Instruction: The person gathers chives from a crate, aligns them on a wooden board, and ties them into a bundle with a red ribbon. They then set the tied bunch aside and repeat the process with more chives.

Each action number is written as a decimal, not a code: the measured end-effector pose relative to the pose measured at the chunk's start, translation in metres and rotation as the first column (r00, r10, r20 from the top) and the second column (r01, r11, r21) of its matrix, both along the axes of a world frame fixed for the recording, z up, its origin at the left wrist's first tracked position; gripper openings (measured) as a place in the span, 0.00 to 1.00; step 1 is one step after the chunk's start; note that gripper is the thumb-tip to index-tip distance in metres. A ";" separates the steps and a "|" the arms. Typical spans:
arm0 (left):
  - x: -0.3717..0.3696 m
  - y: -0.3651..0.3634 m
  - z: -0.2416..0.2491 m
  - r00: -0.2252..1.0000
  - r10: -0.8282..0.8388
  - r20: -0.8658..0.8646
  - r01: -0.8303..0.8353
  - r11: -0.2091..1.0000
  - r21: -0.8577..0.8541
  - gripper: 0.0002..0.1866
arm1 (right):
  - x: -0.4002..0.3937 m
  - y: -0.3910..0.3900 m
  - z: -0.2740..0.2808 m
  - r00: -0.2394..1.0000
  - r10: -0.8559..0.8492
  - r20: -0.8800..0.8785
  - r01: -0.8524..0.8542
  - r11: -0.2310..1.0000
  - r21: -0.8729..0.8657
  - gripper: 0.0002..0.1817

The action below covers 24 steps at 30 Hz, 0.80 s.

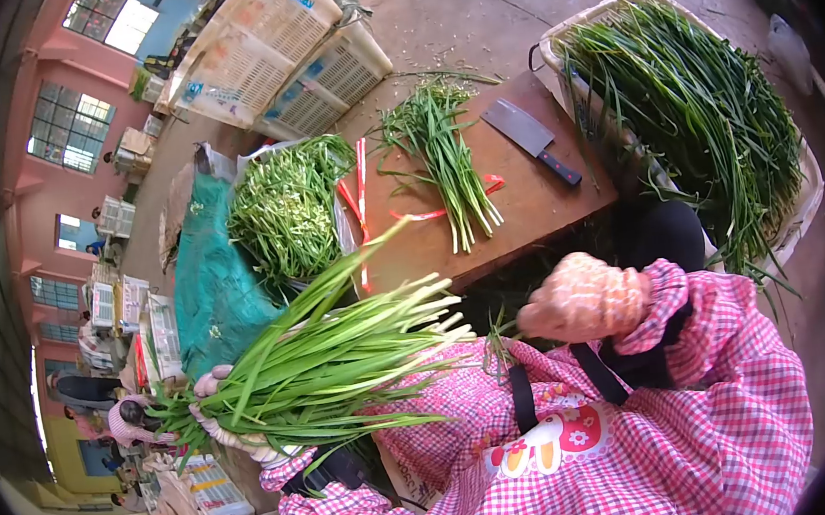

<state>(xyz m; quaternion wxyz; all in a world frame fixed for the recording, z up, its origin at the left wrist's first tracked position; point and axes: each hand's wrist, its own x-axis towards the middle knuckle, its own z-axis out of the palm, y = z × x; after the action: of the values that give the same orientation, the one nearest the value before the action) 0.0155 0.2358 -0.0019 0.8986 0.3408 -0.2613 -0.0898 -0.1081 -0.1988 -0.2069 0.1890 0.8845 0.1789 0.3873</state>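
Note:
My left hand (219,410), in a striped glove, is closed around the leafy end of a big bunch of garlic chives (342,355). Their pale stalk ends point right, above my lap. My right hand (578,298), in an orange and white patterned glove, is a fist to the right of those ends. A few thin green blades (497,337) show beside its fingers; what it holds is hidden. Ahead on a brown board (539,219) lies a smaller bunch of chives (442,159) with red tape (420,216) by it. A cleaver (529,140) lies to its right.
A large white basket (812,180) heaped with long chives stands at the right. Left of the board is a container of cut chives (292,210), with teal netting (210,289) beside it. Stacked plastic crates (314,82) stand behind. Other people (133,418) work at the far left.

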 end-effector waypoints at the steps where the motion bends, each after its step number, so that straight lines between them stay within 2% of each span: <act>1: 0.000 0.003 0.000 1.000 0.000 0.002 0.000 1.000 -0.002 0.06 | 0.000 -0.032 0.023 0.837 0.275 -0.473 -0.106 0.929 0.354 0.10; 2: -0.002 0.006 0.001 0.984 0.174 0.035 -0.176 0.982 0.072 0.05 | -0.004 -0.053 0.051 0.417 0.603 -0.681 0.002 0.748 0.664 0.06; 3: -0.005 0.011 0.002 0.938 0.337 0.079 -0.346 0.927 0.145 0.05 | -0.012 -0.052 0.087 0.310 0.128 -0.942 0.089 0.983 0.162 0.06; 4: 0.000 0.029 0.002 0.978 0.203 0.043 -0.207 0.968 0.139 0.06 | -0.021 -0.055 0.091 0.433 0.207 -0.877 0.064 0.964 0.259 0.07; 5: 0.000 0.025 0.003 0.978 0.204 0.041 -0.208 0.967 0.144 0.06 | -0.028 -0.058 0.093 0.546 0.278 -0.790 0.026 0.937 0.348 0.11; 7: -0.004 0.008 0.008 0.993 0.065 0.095 -0.068 0.997 0.021 0.14 | -0.017 -0.036 0.118 0.514 0.559 -0.650 0.123 0.702 0.701 0.12; 8: -0.007 0.004 0.014 0.993 -0.101 -0.055 0.099 0.994 -0.039 0.13 | -0.011 -0.026 0.137 0.484 0.692 -0.536 0.172 0.525 0.833 0.10; 10: -0.005 -0.007 0.019 0.992 -0.103 -0.071 0.101 0.994 -0.033 0.10 | -0.001 -0.006 0.148 0.467 0.777 -0.422 0.234 0.352 0.906 0.10; 11: -0.005 -0.011 0.021 0.991 -0.103 -0.084 0.101 0.995 -0.026 0.07 | 0.007 0.003 0.144 0.463 0.804 -0.372 0.251 0.284 0.925 0.12; 13: -0.004 -0.013 0.021 0.983 -0.147 -0.114 0.137 0.986 -0.090 0.09 | 0.022 0.021 0.132 0.413 0.770 -0.486 0.354 0.356 0.865 0.15; 15: -0.007 -0.031 0.027 0.989 -0.131 -0.073 0.125 0.989 -0.080 0.10 | 0.032 0.028 0.126 0.315 0.820 -0.478 0.344 0.371 0.863 0.18; 17: -0.008 -0.032 0.026 0.981 -0.163 -0.103 0.150 0.981 -0.126 0.10 | 0.030 0.034 0.128 0.196 0.891 -0.410 0.398 0.310 0.863 0.20; 18: -0.008 -0.033 0.029 0.990 -0.121 -0.068 0.121 0.993 -0.016 0.10 | 0.031 0.037 0.127 0.168 0.889 -0.427 0.390 0.338 0.857 0.18; 19: -0.008 -0.034 0.031 0.996 -0.085 -0.028 0.087 0.992 0.094 0.10 | 0.031 0.041 0.119 0.166 0.913 -0.373 0.388 0.287 0.876 0.17; 21: -0.007 -0.038 0.029 0.998 -0.061 -0.023 0.063 0.993 0.095 0.09 | 0.030 0.048 0.112 0.160 0.953 -0.257 0.483 0.152 0.862 0.15; 22: -0.007 -0.040 0.026 0.999 -0.033 -0.018 0.035 0.995 0.094 0.09 | 0.029 0.049 0.110 0.165 0.952 -0.258 0.485 0.150 0.861 0.15; 24: -0.006 -0.037 0.019 0.999 -0.021 -0.028 0.023 0.997 0.068 0.09 | 0.027 0.051 0.108 0.119 0.987 -0.110 0.766 -0.021 0.643 0.12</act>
<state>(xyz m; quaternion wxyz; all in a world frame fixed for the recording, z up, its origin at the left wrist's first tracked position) 0.0098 0.1988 0.0168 0.8888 0.3674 -0.2493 -0.1132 -0.0816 -0.1483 -0.0987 -0.7414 0.6004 0.0733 -0.2907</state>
